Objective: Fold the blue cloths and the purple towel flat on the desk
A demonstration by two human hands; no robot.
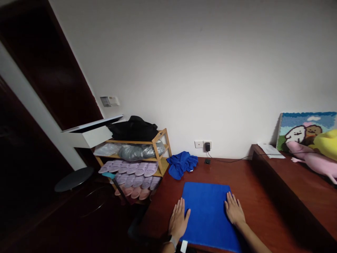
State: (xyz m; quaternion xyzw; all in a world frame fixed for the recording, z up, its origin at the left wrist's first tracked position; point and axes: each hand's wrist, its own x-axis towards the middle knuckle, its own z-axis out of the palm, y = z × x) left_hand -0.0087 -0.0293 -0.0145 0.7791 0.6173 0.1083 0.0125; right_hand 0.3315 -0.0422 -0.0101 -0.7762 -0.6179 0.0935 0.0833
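A blue cloth (207, 216) lies spread flat on the reddish-brown desk (255, 196), with a white tag (184, 246) at its near left corner. My left hand (179, 218) rests flat along the cloth's left edge, fingers stretched out and thumb apart. Along the right edge lies my right hand (234, 209), also flat with fingers extended, its fingertips near the far right corner. Neither hand grips anything. Behind the spread cloth, a second blue cloth (182, 164) sits crumpled at the desk's far left corner.
A wooden rack (156, 151) left of the desk holds several slippers (140, 168), plastic-wrapped items and a black bag (134, 128). A cable runs from a black plug (207, 146) toward a raised ledge (292, 172) bearing a pink plush toy (313, 160). A round stool (74, 178) stands left.
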